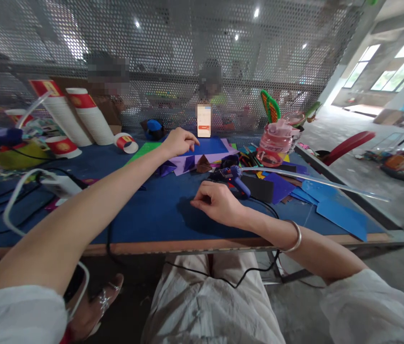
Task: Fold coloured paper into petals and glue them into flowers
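Note:
My left hand reaches over the far part of the table, just left of a lit phone that stands upright. Its fingers are loosely bent and apart, holding nothing I can see. Below it lie blue sheets, a lilac sheet and small folded pieces, purple and brown. Nearer to me, my right hand hovers low over or rests on the table, fingers curled and thumb tip against them; nothing shows in it. Beside it lies a blue glue gun with a long clear glue stick.
Stacked paper cups lean at the back left, with one cup on its side. A white power strip and cables lie left. A pink bottle and blue sheets are at right. Perforated metal panel closes off the back.

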Action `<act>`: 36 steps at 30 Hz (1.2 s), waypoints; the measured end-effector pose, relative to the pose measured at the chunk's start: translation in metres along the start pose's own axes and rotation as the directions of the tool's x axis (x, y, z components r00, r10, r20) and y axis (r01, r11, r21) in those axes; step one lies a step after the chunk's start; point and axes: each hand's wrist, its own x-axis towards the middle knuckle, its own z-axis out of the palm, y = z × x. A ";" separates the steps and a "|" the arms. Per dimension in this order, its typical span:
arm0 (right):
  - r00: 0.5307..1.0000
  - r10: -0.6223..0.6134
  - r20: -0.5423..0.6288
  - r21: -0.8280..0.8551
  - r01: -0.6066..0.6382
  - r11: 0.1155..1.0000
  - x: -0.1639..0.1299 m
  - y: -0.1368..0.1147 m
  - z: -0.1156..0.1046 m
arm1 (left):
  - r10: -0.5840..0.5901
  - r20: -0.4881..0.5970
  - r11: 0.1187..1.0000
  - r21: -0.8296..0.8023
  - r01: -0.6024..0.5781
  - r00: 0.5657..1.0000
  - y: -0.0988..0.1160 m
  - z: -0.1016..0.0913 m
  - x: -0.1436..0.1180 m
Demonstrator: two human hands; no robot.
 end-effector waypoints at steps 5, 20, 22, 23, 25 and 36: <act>0.984 -0.161 0.081 0.077 0.155 0.985 -0.003 -0.001 0.001 | 0.035 0.121 0.990 0.129 -0.051 0.992 -0.019 -0.004 0.001; 0.962 0.273 0.008 0.283 -0.264 0.922 0.000 -0.001 0.005 | 0.005 -0.016 0.985 0.171 -0.002 1.000 -0.010 -0.029 -0.044; 0.919 0.383 0.098 0.389 -0.390 0.835 0.001 -0.005 0.006 | 0.066 0.056 0.983 0.165 -0.075 0.996 0.006 -0.030 -0.070; 0.898 0.419 0.135 0.413 -0.435 0.800 0.002 -0.006 0.006 | 0.088 0.107 0.980 0.167 -0.105 0.990 0.014 -0.027 -0.084; 0.877 0.452 0.161 0.380 -0.478 0.792 0.002 -0.007 0.006 | 0.126 0.228 0.974 0.154 -0.164 0.965 0.029 -0.020 -0.110; 0.940 0.335 0.060 0.164 -0.341 0.926 0.000 -0.001 0.004 | -0.151 -0.139 0.949 0.258 0.183 0.979 -0.021 -0.046 -0.082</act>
